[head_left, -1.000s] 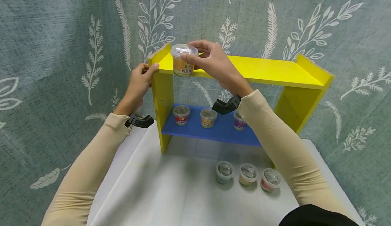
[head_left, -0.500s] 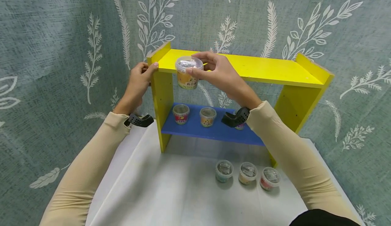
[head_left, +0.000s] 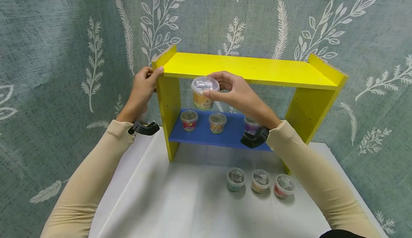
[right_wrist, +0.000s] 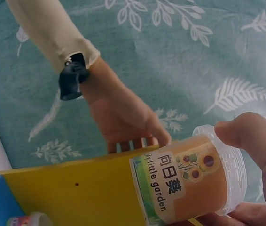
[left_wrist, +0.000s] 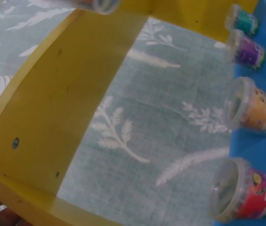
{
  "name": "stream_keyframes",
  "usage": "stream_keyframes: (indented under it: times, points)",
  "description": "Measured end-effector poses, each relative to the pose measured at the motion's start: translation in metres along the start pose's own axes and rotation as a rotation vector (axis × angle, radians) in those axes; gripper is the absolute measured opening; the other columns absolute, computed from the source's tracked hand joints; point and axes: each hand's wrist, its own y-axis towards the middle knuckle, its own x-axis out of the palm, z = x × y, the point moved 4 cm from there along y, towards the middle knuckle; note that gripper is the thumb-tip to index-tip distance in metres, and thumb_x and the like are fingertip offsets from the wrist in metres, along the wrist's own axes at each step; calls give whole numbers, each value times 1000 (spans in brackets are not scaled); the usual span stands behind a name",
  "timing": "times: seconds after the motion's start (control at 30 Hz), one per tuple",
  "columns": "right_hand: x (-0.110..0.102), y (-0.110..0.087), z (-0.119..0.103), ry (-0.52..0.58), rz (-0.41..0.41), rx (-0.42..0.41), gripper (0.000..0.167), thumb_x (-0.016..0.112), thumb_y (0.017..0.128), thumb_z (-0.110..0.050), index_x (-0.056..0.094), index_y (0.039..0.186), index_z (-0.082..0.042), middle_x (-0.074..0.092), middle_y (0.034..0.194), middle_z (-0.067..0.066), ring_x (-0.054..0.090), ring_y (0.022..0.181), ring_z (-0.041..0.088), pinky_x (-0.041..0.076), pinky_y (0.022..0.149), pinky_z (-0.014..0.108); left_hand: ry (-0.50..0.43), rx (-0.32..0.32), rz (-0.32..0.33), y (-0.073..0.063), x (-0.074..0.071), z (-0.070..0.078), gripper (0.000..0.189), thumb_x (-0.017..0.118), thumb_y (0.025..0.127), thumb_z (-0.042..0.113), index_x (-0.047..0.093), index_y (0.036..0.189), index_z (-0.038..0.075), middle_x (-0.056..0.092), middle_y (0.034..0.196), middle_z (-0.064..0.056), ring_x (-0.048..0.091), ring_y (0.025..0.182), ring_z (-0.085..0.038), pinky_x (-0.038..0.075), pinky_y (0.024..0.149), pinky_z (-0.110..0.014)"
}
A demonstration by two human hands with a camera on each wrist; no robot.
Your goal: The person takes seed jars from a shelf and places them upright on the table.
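Observation:
In the head view my right hand (head_left: 236, 93) pinches a clear-lidded plastic cup (head_left: 203, 98) by its upper part. The cup hangs in front of the opening between the yellow top board and the blue shelf. Its orange sunflower label faces the right wrist view, where my thumb (right_wrist: 246, 132) presses the lid rim. My left hand (head_left: 143, 89) grips the upper left corner of the yellow shelf unit (head_left: 170, 88), thumb on the front edge. Below, the blue shelf (head_left: 201, 138) bears a red-labelled cup (head_left: 189, 121), an orange-labelled cup (head_left: 217, 123) and a purple-labelled cup (head_left: 251, 125).
A teal cup (head_left: 236, 180), a pale orange cup (head_left: 260, 181) and a red cup (head_left: 284, 187) stand in a row on the white table (head_left: 180, 202). The left wrist view also shows a green-labelled cup (left_wrist: 246, 22) at the blue shelf's far end.
My right hand has brought the sunflower cup down and slightly right, from the top board's level to below its front edge. The left hand keeps its grip on the corner.

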Motion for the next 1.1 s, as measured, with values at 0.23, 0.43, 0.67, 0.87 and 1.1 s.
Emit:
stream_keyframes:
  times: [0.23,0.43,0.67,0.87,1.1]
  points:
    - [2,-15,19,-10,-13,7,65,77,94,-37,51,151,-20,58,141,-3,57,127,15,49,102,43,5,0,1,0,1,0,49,56,102,54,54,120,8,56,118,-8,56,99,-21,45,84,-36]
    - [5,-24,28,-18,-20,4,62,78,94,-33,52,149,-17,62,133,2,60,120,19,51,97,45,4,4,1,0,1,-1,50,55,102,54,53,121,8,55,119,-8,56,100,-20,44,84,-36]
    - [11,-33,40,-13,-35,28,62,78,94,-29,53,148,-15,64,127,4,62,114,22,55,90,42,6,6,3,0,0,-1,51,55,102,55,53,122,7,56,119,-8,56,99,-20,45,85,-36]
    - [16,-41,52,14,-47,55,61,78,94,-27,52,147,-14,64,127,7,62,113,24,55,88,42,12,2,3,0,0,-1,51,55,102,54,53,121,7,56,119,-8,57,98,-20,46,84,-35]
    - [25,-48,63,19,-66,84,58,80,92,-26,55,143,-15,66,124,4,64,111,22,56,88,41,9,3,5,0,0,0,51,55,102,54,53,122,7,55,119,-8,56,99,-20,45,86,-36]
